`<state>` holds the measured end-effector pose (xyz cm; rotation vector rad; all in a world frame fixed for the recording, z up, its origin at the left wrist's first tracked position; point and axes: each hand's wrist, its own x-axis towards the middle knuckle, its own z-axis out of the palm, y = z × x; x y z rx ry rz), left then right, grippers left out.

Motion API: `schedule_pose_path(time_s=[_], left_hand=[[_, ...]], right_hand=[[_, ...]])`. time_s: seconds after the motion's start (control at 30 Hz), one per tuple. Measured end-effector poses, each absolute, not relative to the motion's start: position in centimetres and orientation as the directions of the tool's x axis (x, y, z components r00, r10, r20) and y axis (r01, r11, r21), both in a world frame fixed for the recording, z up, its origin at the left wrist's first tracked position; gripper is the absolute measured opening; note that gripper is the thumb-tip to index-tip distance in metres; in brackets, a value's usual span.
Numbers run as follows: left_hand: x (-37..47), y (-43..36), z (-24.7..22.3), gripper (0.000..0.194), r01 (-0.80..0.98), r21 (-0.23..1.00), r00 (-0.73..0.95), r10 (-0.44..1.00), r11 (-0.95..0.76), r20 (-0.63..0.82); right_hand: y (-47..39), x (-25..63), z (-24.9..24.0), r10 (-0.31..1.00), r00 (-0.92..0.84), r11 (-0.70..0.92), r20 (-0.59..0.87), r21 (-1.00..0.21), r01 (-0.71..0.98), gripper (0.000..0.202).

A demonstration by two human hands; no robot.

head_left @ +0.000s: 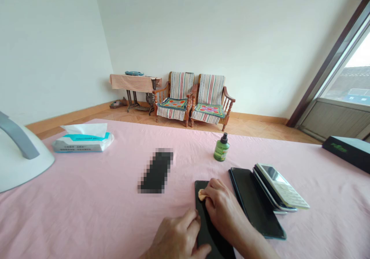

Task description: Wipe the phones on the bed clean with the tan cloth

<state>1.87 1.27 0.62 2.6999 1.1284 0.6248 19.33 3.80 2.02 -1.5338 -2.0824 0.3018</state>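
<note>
A black phone (pixel 204 228) lies flat on the pink cloth right in front of me. My left hand (pixel 180 234) grips its left edge, fingers curled and the thumb low on the screen. Pinched in my right hand (pixel 216 199) is a small pale-yellow cloth (pixel 202 194), pressed on the phone near its far end. My right wrist and forearm cover part of the screen. Just right of that hand lies another dark phone (pixel 257 205), slightly turned, beside a stack topped by a white keypad phone (pixel 281 185).
Beyond my hands stands a green spray bottle (pixel 221 151). A pixelated dark phone-shaped object (pixel 157 172) lies to the left. Farther left are a tissue pack (pixel 83 142) and a white rounded object with a grey handle (pixel 23 151). A black box (pixel 345 153) sits far right.
</note>
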Motion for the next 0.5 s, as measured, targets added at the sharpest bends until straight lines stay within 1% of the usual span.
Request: schedule_pose_path(time_s=[0.1, 0.23, 0.3, 0.4, 0.43, 0.5], left_hand=[[1.89, 1.19, 0.64, 0.032, 0.637, 0.290, 0.637, 0.700, -0.714, 0.324], [2.02, 1.07, 0.73, 0.031, 0.664, 0.307, 0.622, 0.732, -0.682, 0.278], [2.03, 1.07, 0.81, 0.033, 0.666, 0.320, 0.623, 0.739, -0.674, 0.257], [2.01, 1.13, 0.99, 0.037, 0.656, 0.329, 0.640, 0.732, -0.679, 0.233], [2.01, 1.14, 1.06, 0.037, 0.659, 0.327, 0.640, 0.733, -0.678, 0.229], [2.03, 1.14, 1.17, 0.035, 0.666, 0.323, 0.639, 0.737, -0.673, 0.218]], right_hand=[[3.85, 19.44, 2.08, 0.947, -0.160, 0.275, 0.277, -0.450, 0.850, 0.027], [3.71, 18.98, 2.09, 0.926, -0.248, 0.366, 0.285, -0.511, 0.777, 0.031], [3.72, 19.00, 2.11, 0.931, -0.235, 0.352, 0.278, -0.522, 0.777, 0.030], [3.84, 19.35, 2.04, 0.951, -0.157, 0.276, 0.267, -0.501, 0.820, 0.028], [3.85, 19.40, 1.97, 0.951, -0.155, 0.275, 0.269, -0.496, 0.824, 0.028], [3.81, 19.31, 1.79, 0.938, -0.205, 0.324, 0.279, -0.504, 0.801, 0.029]])
